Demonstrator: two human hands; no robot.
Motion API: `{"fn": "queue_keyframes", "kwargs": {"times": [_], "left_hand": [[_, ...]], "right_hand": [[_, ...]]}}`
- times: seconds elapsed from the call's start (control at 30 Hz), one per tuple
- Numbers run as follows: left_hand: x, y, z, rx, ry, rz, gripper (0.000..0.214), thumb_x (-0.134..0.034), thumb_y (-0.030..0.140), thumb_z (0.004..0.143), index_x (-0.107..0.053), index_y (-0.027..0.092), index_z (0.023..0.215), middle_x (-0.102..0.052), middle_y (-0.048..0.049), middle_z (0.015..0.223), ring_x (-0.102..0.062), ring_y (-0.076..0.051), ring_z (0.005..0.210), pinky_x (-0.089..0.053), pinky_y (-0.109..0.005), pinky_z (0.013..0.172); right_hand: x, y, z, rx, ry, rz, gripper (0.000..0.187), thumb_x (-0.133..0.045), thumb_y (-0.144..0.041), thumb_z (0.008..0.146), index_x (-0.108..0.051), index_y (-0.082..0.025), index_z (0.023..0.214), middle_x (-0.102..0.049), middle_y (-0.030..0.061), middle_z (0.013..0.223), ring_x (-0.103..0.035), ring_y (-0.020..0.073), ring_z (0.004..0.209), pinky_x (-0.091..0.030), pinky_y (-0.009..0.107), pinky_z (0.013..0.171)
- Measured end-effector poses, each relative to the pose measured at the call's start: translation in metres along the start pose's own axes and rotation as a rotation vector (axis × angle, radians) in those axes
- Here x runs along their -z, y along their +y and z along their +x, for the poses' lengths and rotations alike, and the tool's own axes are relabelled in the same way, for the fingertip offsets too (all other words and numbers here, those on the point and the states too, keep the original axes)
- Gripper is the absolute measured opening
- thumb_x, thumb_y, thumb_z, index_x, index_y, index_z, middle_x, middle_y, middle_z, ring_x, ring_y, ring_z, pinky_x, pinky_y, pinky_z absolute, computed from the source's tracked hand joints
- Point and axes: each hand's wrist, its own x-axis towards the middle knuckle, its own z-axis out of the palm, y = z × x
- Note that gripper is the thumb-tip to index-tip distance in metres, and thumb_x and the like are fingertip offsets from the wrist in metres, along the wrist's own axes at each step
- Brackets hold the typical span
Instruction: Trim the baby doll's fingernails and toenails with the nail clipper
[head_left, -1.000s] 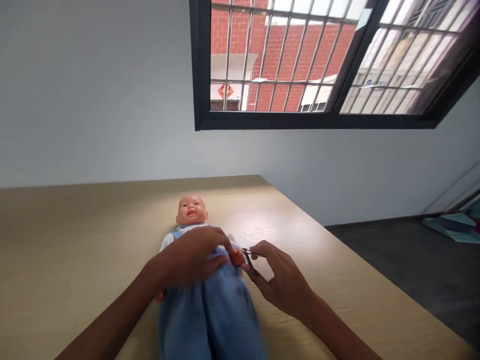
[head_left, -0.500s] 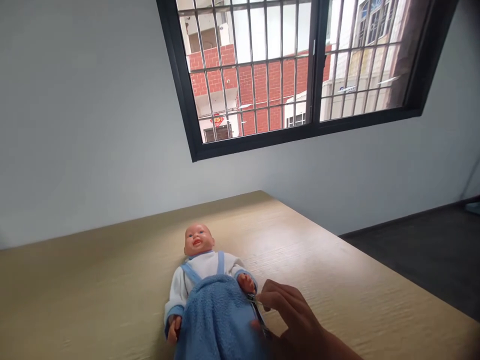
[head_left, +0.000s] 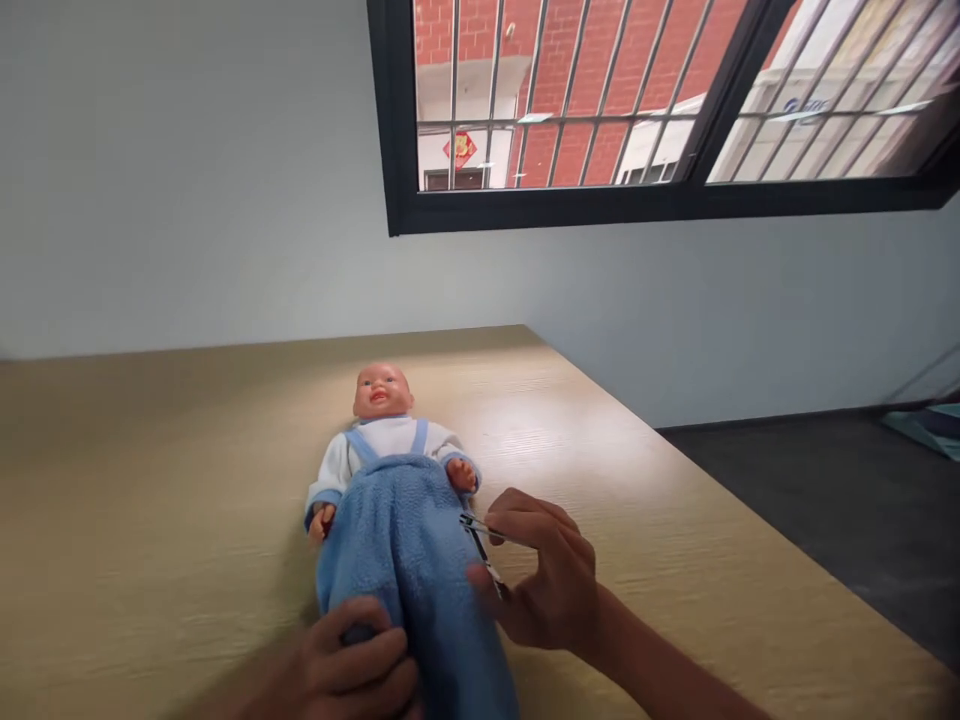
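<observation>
A baby doll lies on its back on the table, head toward the wall, in a white top and blue fleece overalls. My right hand pinches a metal nail clipper between thumb and fingers. Its lever is swung apart from the body, and its tip is beside the doll's hip, below the doll's hand. At the bottom, my left hand is closed around cloth of the overalls at one leg. The doll's feet are out of view.
The wooden table reaches the wall at the back, and its right edge drops to a dark floor. A barred window is set in the wall above. Something greenish lies on the floor at far right.
My left hand has come into view at the doll's leg. The view has tilted down. The nail clipper shows more plainly in my right hand, its lever spread apart.
</observation>
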Motion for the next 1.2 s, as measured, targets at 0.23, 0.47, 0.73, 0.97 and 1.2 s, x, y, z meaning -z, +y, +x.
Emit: {"fn": "queue_keyframes", "kwargs": {"times": [0.23, 0.47, 0.73, 0.97, 1.2], "left_hand": [[-0.013, -0.043, -0.003, -0.071, 0.128, 0.031, 0.036, -0.041, 0.025, 0.102, -0.063, 0.013, 0.075, -0.067, -0.0068, 0.069, -0.062, -0.021, 0.075, -0.048, -0.042, 0.082], [-0.002, -0.057, -0.019, 0.073, 0.067, -0.102, 0.036, -0.037, 0.035, 0.089, -0.064, 0.014, 0.098, -0.069, -0.0147, 0.095, -0.061, -0.029, 0.094, -0.046, -0.052, 0.088], [0.002, -0.02, -0.016, -0.016, -0.028, -0.228, 0.022, -0.048, 0.029, 0.086, -0.066, 0.018, 0.089, -0.07, -0.0064, 0.086, -0.064, -0.023, 0.089, -0.043, -0.049, 0.103], [-0.01, -0.023, -0.019, 0.036, -0.04, 0.024, 0.015, -0.054, 0.014, 0.096, -0.066, 0.017, 0.087, -0.069, -0.0025, 0.08, -0.062, -0.02, 0.088, -0.041, -0.046, 0.105], [-0.001, -0.04, -0.022, 0.223, 0.066, -0.002, 0.021, -0.045, 0.011, 0.099, -0.064, 0.014, 0.092, -0.07, -0.0065, 0.09, -0.061, -0.022, 0.096, -0.044, -0.05, 0.104]], "right_hand": [[-0.013, -0.014, -0.013, -0.205, -0.321, 0.283, 0.029, -0.053, -0.045, 0.099, -0.046, -0.024, 0.118, -0.07, 0.0031, 0.087, -0.073, 0.0229, 0.094, -0.051, 0.045, 0.104], [-0.02, -0.003, -0.024, -0.182, -0.32, 0.358, 0.036, -0.059, -0.036, 0.098, -0.043, -0.023, 0.127, -0.066, 0.0133, 0.122, -0.061, 0.0286, 0.123, -0.047, 0.054, 0.108], [-0.024, -0.008, -0.02, -0.151, -0.223, 0.362, 0.031, -0.059, -0.033, 0.097, -0.047, -0.023, 0.124, -0.069, 0.0091, 0.102, -0.067, 0.0271, 0.107, -0.051, 0.057, 0.1], [-0.026, -0.016, -0.023, -0.266, -0.141, 0.411, 0.025, -0.057, -0.036, 0.099, -0.047, -0.023, 0.119, -0.07, 0.0048, 0.086, -0.069, 0.0262, 0.1, -0.049, 0.06, 0.1], [-0.023, -0.021, -0.021, -0.184, -0.289, 0.385, 0.032, -0.053, -0.038, 0.1, -0.043, -0.022, 0.127, -0.071, 0.0105, 0.1, -0.067, 0.0278, 0.11, -0.048, 0.06, 0.104]]}}
